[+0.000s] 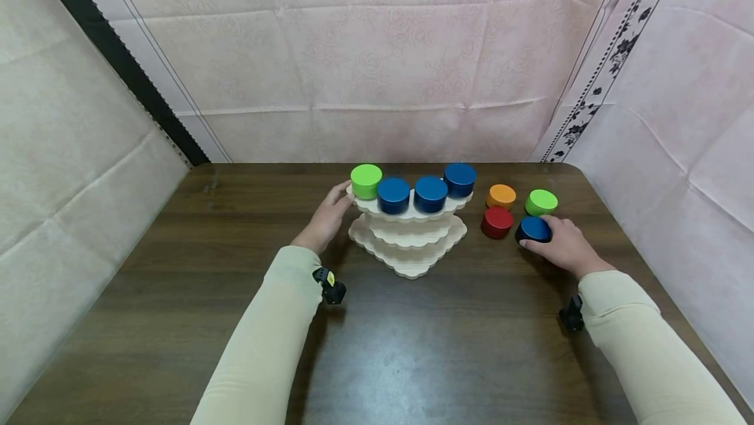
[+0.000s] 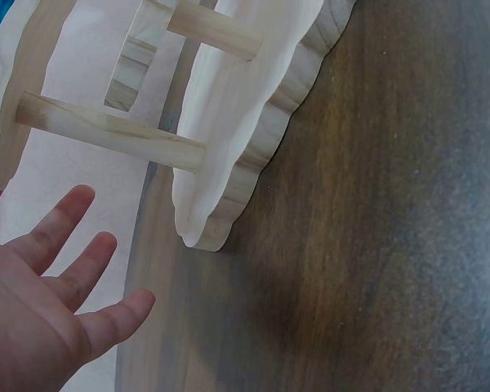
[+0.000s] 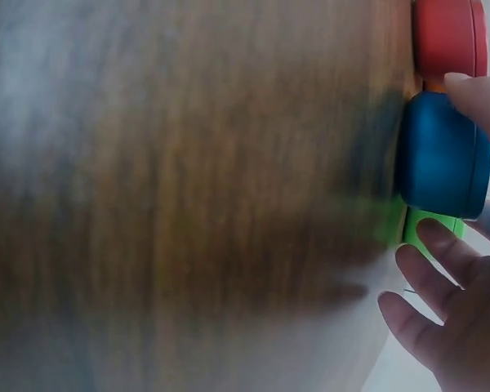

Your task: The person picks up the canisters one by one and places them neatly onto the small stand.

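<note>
Right hand on loose blue tin; left hand at stand's upper tier

Right hand (image 1: 565, 247): grasping. The thumb lies against 1 side of the loose blue tin (image 1: 535, 230) and the index finger reaches behind it, so the gap is about as wide as the tin. The other 3 fingers, in the right wrist view, are spread and free of it. Probable reason for the pinch: the tin is squat and has close neighbours, so 2 digits suffice. Lifted or resting: cannot tell.

Tin position: right of the stand, nearest the person among 4 at that side. The red tin (image 1: 497, 222) is near it on the left, the green tin (image 1: 540, 202) just behind, the orange tin (image 1: 501, 196) behind the red. Their close grouping beside the right hand presumably keeps them in easy reach.

Left hand (image 1: 328, 215): at the left end of the upper tier (image 1: 406, 217), 3 fingers spread in the air below that tier. Whether thumb and index pinch the edge or only touch it: cannot tell. Likely purpose: steadying the tiered stand (image 1: 410, 264), whose upper tier overhangs on wooden posts (image 2: 114, 135).

Upper tier load: 1 lime tin (image 1: 366, 183) at the left end, then 3 blue tins (image 1: 430, 194) along a shallow curve to the right end. The curve appears to follow the tier's shape.
</note>
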Available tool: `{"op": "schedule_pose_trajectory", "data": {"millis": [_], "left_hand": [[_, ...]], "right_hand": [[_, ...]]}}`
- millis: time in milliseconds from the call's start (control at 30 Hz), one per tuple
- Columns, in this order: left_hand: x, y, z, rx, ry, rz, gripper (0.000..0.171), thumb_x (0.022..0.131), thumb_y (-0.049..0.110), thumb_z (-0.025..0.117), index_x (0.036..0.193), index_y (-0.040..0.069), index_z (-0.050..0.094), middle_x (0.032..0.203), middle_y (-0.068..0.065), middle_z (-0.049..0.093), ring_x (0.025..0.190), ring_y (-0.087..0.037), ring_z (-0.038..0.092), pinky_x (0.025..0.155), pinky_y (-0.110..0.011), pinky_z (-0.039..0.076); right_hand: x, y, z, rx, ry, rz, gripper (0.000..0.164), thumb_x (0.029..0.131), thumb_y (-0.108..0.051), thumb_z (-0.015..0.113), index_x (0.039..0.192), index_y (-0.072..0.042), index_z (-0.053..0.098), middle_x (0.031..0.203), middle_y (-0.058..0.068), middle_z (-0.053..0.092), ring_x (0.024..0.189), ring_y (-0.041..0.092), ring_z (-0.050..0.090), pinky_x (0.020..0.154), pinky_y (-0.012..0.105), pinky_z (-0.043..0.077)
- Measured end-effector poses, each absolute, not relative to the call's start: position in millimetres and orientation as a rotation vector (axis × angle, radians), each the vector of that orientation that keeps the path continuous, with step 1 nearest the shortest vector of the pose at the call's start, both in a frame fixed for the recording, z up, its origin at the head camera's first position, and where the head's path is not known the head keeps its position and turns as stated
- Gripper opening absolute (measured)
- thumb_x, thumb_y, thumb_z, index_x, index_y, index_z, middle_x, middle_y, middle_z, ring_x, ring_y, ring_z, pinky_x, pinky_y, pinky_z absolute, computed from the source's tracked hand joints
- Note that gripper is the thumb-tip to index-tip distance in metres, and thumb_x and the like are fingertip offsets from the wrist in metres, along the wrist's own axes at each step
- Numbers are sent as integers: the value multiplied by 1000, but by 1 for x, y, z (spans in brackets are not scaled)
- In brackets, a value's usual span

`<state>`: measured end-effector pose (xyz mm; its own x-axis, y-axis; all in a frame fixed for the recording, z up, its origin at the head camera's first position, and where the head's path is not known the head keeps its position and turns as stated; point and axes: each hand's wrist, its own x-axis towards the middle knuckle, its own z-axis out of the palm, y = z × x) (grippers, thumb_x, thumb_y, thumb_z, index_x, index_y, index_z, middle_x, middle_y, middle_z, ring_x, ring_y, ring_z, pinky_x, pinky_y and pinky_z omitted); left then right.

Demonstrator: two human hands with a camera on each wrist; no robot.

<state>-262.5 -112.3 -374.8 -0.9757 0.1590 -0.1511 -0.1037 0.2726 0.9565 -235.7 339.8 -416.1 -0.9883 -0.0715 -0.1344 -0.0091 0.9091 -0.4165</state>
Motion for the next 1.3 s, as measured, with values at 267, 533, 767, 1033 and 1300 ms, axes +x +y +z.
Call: {"op": "schedule_pose_trajectory", "data": {"millis": [267, 533, 767, 1033, 1300], "left_hand": [[-262, -112, -375, 44, 2331, 1759, 54, 102, 43, 37, 152, 27, 27, 157, -3, 26, 145, -25, 20, 116, -52, 18], [-263, -113, -375, 34, 2306, 1756, 54, 102, 44, 38, 152, 28, 26, 158, -2, 24, 146, -25, 19, 116, -51, 17], [-250, -110, -353, 27, 2266, 1740, 53, 104, 35, 36, 154, 22, 22, 159, -7, 20, 146, -28, 17, 116, -52, 17], [-262, -113, -375, 52, 2312, 1753, 55, 103, 43, 36, 153, 27, 24, 159, -3, 22, 146, -27, 17, 116, -54, 16], [-262, -112, -376, 48, 2328, 1764, 54, 102, 43, 38, 152, 26, 26, 157, -4, 25, 145, -26, 21, 115, -52, 19]], "right_hand": [[-237, 341, -418, -18, 2889, -679, 93, 90, -51, 60, 140, 18, 24, 131, 40, 33, 114, 52, 36, 96, 67, 37], [-233, 341, -417, 7, 2929, -757, 91, 90, -47, 62, 140, 19, 23, 131, 41, 30, 115, 52, 33, 96, 68, 36], [-226, 338, -411, 4, 2973, -808, 91, 90, -46, 63, 140, 20, 24, 132, 40, 27, 118, 52, 27, 95, 68, 35], [-220, 324, -401, 1, 2991, -844, 89, 90, -44, 64, 142, 17, 24, 133, 37, 27, 119, 51, 26, 93, 67, 39], [-214, 305, -389, -16, 2994, -878, 85, 89, -38, 67, 143, 14, 25, 135, 36, 26, 120, 51, 28, 93, 67, 40]]}}
